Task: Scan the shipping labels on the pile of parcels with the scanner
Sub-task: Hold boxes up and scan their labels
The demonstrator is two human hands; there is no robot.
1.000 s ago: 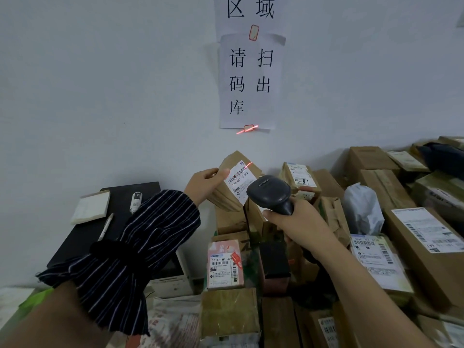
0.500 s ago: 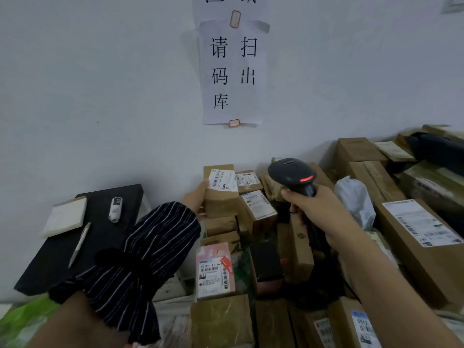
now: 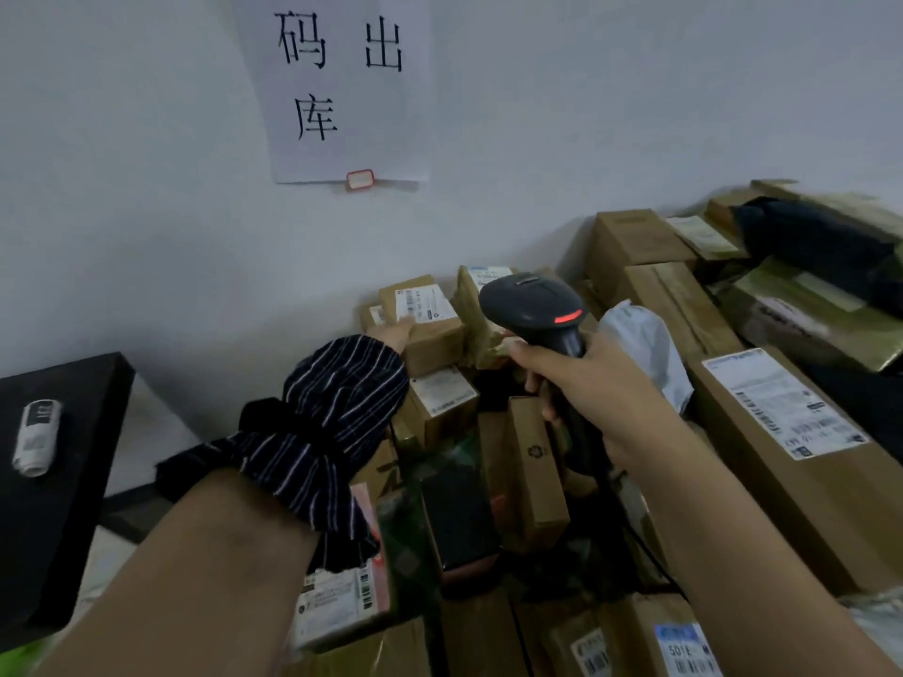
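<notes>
My right hand [image 3: 581, 383] grips the handle of a black scanner [image 3: 535, 305], whose red light glows on its head. The scanner is held upright over the middle of a pile of brown cardboard parcels. My left hand [image 3: 396, 334], mostly hidden behind a striped sleeve cuff, touches the left side of a small brown parcel [image 3: 430, 324] that sits by the wall with its white shipping label facing up. Whether the fingers curl round it I cannot tell. Another labelled parcel [image 3: 442, 400] lies just below it.
A long brown box with a large label [image 3: 782, 412] lies at the right, with more boxes [image 3: 635, 241] stacked behind. A white plastic bag [image 3: 645, 344] sits beside my right hand. At the left stands a black box [image 3: 58, 456] with a small white device [image 3: 36, 434] on it. A paper sign [image 3: 342, 90] hangs on the wall.
The small parcel held up in front of the scanner a second ago has been set down by the wall. The scanner has swung right and upward, and the view has dropped closer to the pile.
</notes>
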